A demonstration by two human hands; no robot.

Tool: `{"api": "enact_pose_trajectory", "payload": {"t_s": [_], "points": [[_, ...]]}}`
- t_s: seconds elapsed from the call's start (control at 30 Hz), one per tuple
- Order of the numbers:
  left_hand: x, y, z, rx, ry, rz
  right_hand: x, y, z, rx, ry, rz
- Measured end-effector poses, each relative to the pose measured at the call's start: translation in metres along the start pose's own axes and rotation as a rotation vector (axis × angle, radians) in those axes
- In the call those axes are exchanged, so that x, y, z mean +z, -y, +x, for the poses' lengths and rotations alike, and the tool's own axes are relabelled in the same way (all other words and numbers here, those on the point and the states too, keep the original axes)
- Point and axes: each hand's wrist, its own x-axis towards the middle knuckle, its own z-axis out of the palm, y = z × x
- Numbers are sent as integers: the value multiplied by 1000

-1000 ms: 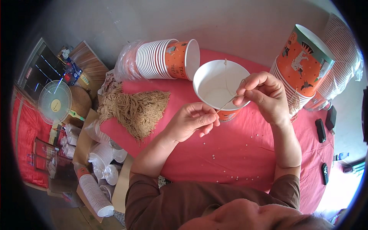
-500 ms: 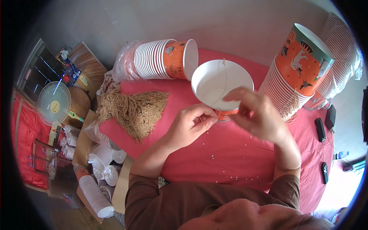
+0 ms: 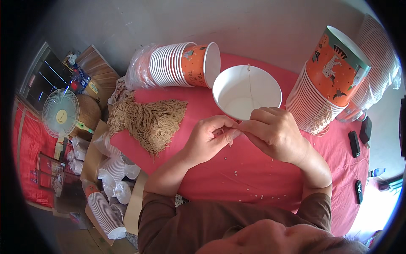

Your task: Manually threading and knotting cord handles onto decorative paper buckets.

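Observation:
A white-lined paper bucket (image 3: pixel 230 93) stands in front of me, its mouth tilted up towards me. A thin tan string (image 3: pixel 250 86) is fixed at its far rim and runs across the opening to my fingers. At the near rim, my left hand (image 3: pixel 211 137) is closed in a pinch, thumb against forefinger. My right hand (image 3: pixel 277 134) is closed too, its fingertips meeting the left ones on the string's end. The fingers hide most of that end and the bucket's near outer side.
A heap of tan strings (image 3: pixel 148 122) lies left on the red tablecloth (image 3: pixel 203 182). Nested orange buckets (image 3: pixel 192 65) lie behind it; a taller stack (image 3: pixel 336 67) stands right, strings hanging from its side. White bits dot the cloth. A box (image 3: pixel 137 199) of wrapped cups and a fan (image 3: pixel 61 114) are left.
My right hand has come down and left from above the near rim, its fingers closing beside the left hand's pinch. The string inside the bucket now hangs straighter. My left hand has barely moved.

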Motion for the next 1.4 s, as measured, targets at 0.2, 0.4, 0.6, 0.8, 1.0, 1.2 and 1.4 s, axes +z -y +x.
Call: {"api": "enact_pose_trajectory", "payload": {"t_s": [0.2,0.4,0.6,0.8,1.0,1.2,1.4], "points": [[-1,1,0,-49,1,-1,3,0,0,-37,9,-95],[-3,3,1,-108,24,-118,2,0,1,-32,11,-83],[-3,4,0,-102,-18,-96,1,-1,1,-31,51,-65],[0,-1,2,66,-75,179,4,-2,1,-36,26,-34],[1,1,1,109,-106,237,7,-3,1,-35,28,-26],[1,5,2,215,-114,369,12,-5,1,-38,19,-2],[1,9,4,324,-79,444,12,-8,1,3,75,14]]}}
